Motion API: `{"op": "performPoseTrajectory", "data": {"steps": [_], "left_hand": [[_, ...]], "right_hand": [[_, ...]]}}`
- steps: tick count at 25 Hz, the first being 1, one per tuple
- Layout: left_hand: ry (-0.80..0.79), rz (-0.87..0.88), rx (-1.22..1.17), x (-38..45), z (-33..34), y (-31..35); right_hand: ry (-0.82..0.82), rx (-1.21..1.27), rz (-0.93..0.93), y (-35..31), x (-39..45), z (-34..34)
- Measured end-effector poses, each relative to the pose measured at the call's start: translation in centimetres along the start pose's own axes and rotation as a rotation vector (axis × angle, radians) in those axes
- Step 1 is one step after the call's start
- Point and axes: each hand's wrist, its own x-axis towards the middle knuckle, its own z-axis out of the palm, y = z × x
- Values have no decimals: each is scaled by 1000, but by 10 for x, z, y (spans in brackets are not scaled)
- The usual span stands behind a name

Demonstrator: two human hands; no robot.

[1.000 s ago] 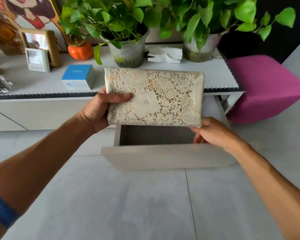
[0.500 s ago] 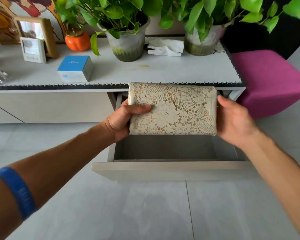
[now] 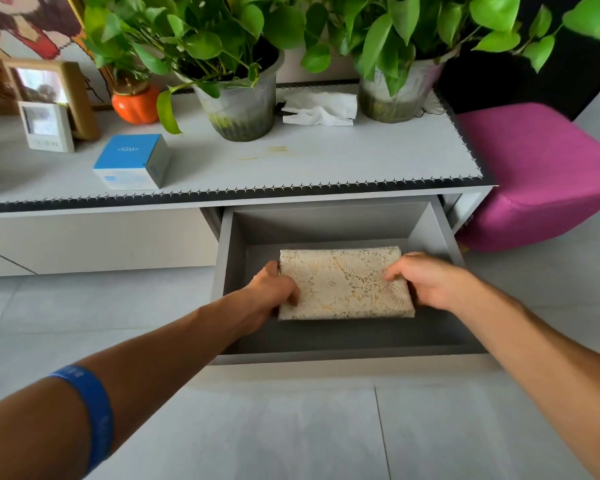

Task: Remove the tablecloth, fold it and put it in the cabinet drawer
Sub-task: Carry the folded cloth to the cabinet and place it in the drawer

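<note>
The folded cream lace tablecloth [image 3: 343, 284] lies flat inside the pulled-out grey cabinet drawer [image 3: 347, 355], near its middle. My left hand [image 3: 274, 289] grips its left edge, fingers curled under the fold. On the right edge rests my right hand [image 3: 426, 280], fingers over the top of the cloth and thumb side against it. Both hands are down inside the drawer. The cabinet top [image 3: 291, 161] above is grey with a dark stitched border.
On the cabinet top stand two potted plants [image 3: 239, 98] [image 3: 395, 95], a crumpled tissue [image 3: 321, 107], a blue and white box [image 3: 132, 161], an orange pot [image 3: 136, 103] and photo frames [image 3: 47, 126]. A magenta pouf [image 3: 541, 174] sits right of the cabinet. Grey tiled floor lies in front.
Both hands have lowered the folded tablecloth from in front of the cabinet edge down into the drawer. The right hand had joined the left on the cloth.
</note>
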Motion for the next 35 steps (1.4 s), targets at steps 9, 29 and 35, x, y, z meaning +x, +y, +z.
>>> {"op": "performPoseTrajectory", "data": {"steps": [9,29,35], "left_hand": [[30,108,269,15,3,-15],[194,1381,1778,-139,-23,-112],[332,1350,2051,-100,-43,-126]], "right_hand": [[215,-330,-64,17,29,11],[640,-1384,-1387,153,-125,48],[805,-1670,-1392,168,-86,31]]}}
